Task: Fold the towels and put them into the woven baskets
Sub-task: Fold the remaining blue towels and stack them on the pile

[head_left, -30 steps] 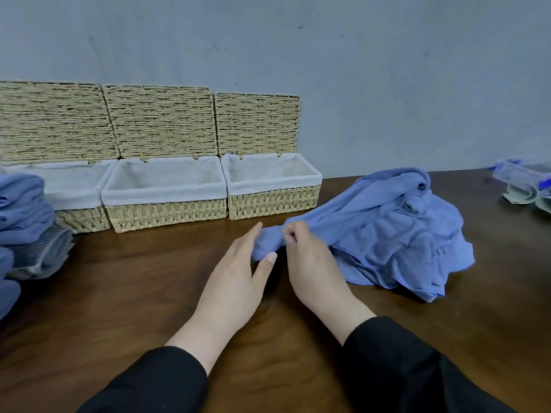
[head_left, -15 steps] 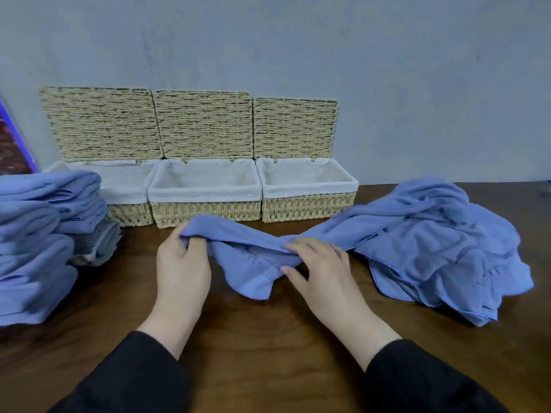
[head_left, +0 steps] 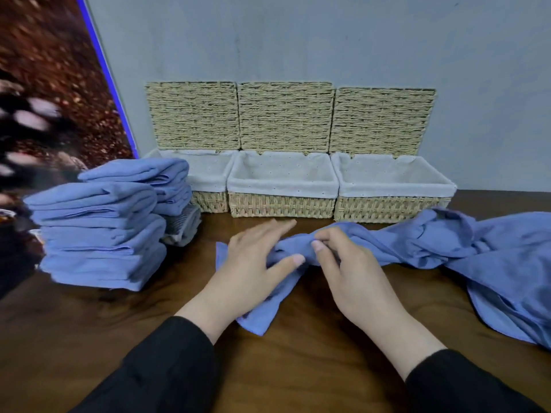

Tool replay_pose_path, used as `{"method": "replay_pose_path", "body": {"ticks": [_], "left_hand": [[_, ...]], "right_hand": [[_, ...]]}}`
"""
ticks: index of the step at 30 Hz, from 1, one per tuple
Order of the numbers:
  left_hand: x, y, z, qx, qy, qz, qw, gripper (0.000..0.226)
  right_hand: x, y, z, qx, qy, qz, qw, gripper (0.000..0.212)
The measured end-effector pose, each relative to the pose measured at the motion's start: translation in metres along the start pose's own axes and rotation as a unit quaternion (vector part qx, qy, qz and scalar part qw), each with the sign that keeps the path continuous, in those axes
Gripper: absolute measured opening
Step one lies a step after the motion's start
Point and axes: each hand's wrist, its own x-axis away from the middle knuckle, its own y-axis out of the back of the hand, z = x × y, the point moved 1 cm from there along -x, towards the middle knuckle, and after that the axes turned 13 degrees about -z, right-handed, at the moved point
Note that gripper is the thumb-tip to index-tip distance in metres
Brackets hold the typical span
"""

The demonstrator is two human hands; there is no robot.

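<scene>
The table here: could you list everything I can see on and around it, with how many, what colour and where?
Woven straw baskets with white cloth liners: three, beige, lids open, in a row against the wall.
Folded blue towels: two stacks, blue, left on the table.
Grey folded cloth: one, behind the stacks.
Loose blue towel: blue, crumpled, centre to right.
Dark wooden table: one, brown.
Grey wall: behind.
Patterned panel: one, brown, far left.
Left hand: flat on the towel.
Right hand: pinching the towel.
Black sleeves: two.
</scene>
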Motion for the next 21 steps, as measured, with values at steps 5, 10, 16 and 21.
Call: {"method": "replay_pose_path", "body": {"ticks": [5, 10, 16, 21], "left_hand": [[0.001, -0.003, -0.009, 0.093, 0.067, -0.029, 0.993, 0.043], [-0.003, 0.030, -0.007, 0.294, 0.267, -0.258, 0.881, 0.042], [-0.006, 0.035, 0.026, -0.065, 0.181, -0.217, 0.957, 0.012], [-0.002, 0.012, -0.001, -0.082, -0.039, -0.024, 0.996, 0.060]], "right_hand": [[0.000, 0.001, -0.002, 0.014, 0.040, 0.042, 0.998, 0.016], [-0.010, 0.010, -0.031, 0.128, 0.032, -0.036, 0.991, 0.010], [-0.017, 0.030, -0.032, 0.128, -0.022, -0.090, 0.987, 0.012], [-0.015, 0.024, -0.036, 0.247, -0.053, 0.099, 0.962, 0.041]]}}
